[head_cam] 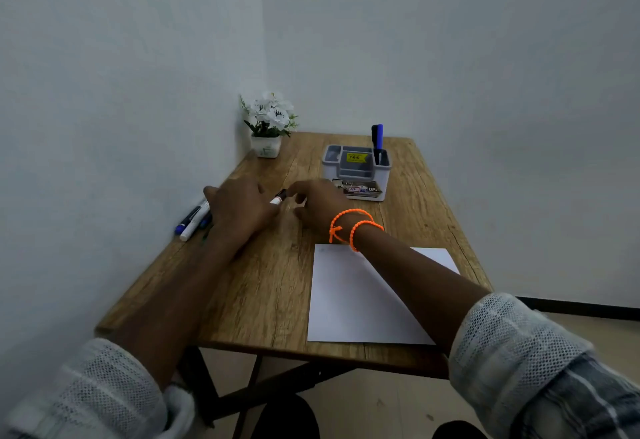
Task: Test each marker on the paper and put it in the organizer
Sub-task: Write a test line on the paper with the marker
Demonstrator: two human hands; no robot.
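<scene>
Both hands meet over the middle of the wooden bench. The left hand grips a white marker with a dark cap, and the right hand has its fingers curled at that cap. More markers lie by the wall at the left. A white paper lies under the right forearm. Behind, a grey organizer holds a blue marker upright, with a flower pot in the corner.

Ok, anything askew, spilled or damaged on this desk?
Nothing stands out. The paper lies flat, the organizer stands upright, spare markers lie by the wall, and the flower pot is upright.
</scene>
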